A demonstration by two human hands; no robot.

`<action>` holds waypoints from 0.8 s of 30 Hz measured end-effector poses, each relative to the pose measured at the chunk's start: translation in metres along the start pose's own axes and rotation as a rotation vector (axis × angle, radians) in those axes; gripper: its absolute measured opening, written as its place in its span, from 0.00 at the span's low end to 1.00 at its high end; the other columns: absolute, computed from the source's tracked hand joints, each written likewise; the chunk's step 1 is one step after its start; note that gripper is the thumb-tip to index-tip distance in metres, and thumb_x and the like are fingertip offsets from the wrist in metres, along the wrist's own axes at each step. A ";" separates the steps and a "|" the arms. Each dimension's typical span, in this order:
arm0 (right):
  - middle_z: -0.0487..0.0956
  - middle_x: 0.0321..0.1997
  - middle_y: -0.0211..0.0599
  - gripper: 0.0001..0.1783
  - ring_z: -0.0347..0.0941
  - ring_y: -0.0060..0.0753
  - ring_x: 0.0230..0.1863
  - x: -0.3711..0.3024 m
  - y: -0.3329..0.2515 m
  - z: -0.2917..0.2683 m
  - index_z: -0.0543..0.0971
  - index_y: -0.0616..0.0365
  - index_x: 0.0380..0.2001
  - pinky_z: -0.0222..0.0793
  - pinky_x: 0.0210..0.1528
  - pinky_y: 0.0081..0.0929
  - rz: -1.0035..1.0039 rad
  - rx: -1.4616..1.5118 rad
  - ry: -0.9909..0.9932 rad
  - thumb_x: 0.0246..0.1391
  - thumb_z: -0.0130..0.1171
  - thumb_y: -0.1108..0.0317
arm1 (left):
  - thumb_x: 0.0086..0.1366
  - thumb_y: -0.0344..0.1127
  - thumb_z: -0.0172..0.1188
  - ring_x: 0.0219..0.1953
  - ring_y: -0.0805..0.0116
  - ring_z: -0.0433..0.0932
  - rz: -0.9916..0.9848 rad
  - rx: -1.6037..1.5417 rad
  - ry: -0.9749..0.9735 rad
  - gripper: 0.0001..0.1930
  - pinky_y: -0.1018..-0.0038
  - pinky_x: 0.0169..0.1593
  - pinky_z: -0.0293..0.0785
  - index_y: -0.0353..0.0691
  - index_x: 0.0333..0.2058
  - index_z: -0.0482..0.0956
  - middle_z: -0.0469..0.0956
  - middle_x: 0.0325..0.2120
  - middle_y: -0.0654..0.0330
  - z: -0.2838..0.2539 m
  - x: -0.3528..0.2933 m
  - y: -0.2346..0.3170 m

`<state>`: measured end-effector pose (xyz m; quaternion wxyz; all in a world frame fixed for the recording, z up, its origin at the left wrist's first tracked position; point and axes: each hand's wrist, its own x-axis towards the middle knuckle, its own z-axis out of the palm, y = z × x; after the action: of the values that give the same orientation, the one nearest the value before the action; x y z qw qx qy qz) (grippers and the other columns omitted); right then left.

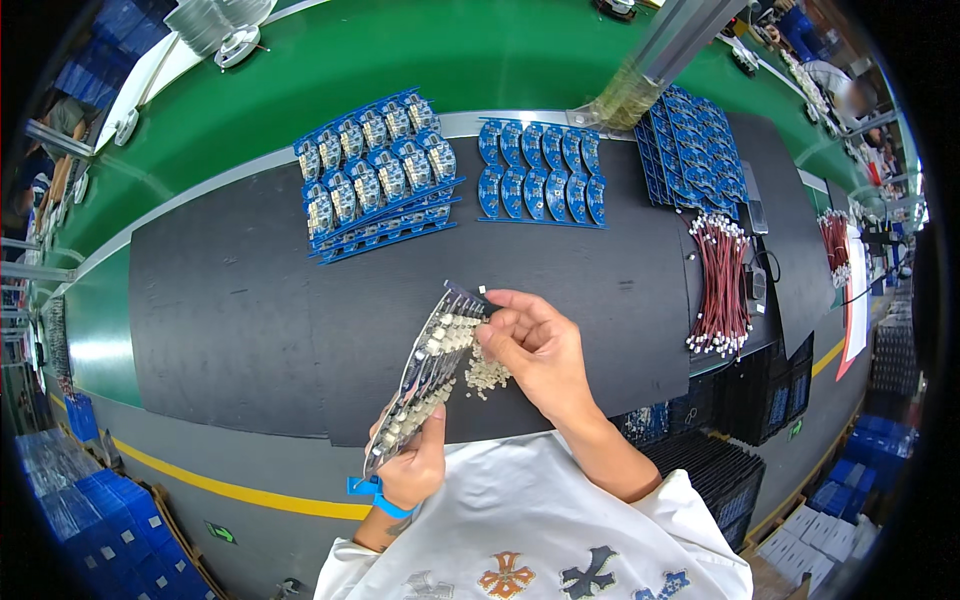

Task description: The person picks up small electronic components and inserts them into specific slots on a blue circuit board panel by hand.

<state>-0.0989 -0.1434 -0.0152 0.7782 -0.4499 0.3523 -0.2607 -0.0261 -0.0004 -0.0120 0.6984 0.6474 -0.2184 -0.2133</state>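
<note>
My left hand (pixel 418 470), with a blue band at the wrist, grips the lower end of a circuit board panel (pixel 400 395). The panel is tilted up on edge, and rows of small cream-white connectors (pixel 452 335) stand out from its face. At the panel's upper right edge is my right hand (pixel 535 350), its thumb and fingers drawn together against the connectors. Whatever is between those fingertips is too small to make out. Beneath the right hand, a loose pile of small cream connectors (pixel 486 376) lies on the black mat (pixel 240 320), partly hidden by hand and panel.
Stacked blue board panels with fitted parts (pixel 375 180) lie at the far left. A flat blue panel (pixel 540 172) is at far centre, more blue panels (pixel 695 150) at far right. Red wire bundles with white plugs (pixel 718 285) lie right. A metal post (pixel 660 55) rises behind.
</note>
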 end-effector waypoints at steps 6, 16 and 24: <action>0.74 0.30 0.31 0.21 0.70 0.14 0.29 0.003 -0.003 -0.001 0.68 0.67 0.45 0.66 0.30 0.10 -0.049 -0.024 0.010 0.45 0.59 0.79 | 0.52 0.16 0.56 0.37 0.71 0.75 -0.035 0.009 -0.080 0.16 0.78 0.42 0.69 0.25 0.42 0.70 0.76 0.36 0.52 -0.003 -0.001 0.003; 0.73 0.29 0.30 0.20 0.69 0.15 0.29 -0.001 -0.002 -0.005 0.68 0.67 0.45 0.66 0.32 0.11 -0.062 -0.147 -0.065 0.46 0.57 0.81 | 0.52 0.17 0.56 0.37 0.71 0.74 -0.009 0.019 -0.039 0.15 0.78 0.43 0.68 0.25 0.41 0.70 0.76 0.35 0.53 -0.002 0.001 0.001; 0.73 0.29 0.30 0.20 0.69 0.15 0.28 -0.002 -0.010 0.011 0.68 0.65 0.45 0.66 0.31 0.11 -0.123 -0.010 -0.016 0.47 0.57 0.80 | 0.52 0.16 0.54 0.38 0.70 0.75 0.042 0.146 -0.094 0.12 0.78 0.39 0.70 0.26 0.38 0.73 0.77 0.36 0.49 -0.006 -0.002 -0.007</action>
<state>-0.0926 -0.1407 -0.0015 0.7611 -0.4765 0.3191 -0.3030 -0.0240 0.0052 -0.0192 0.6426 0.6811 -0.2794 -0.2123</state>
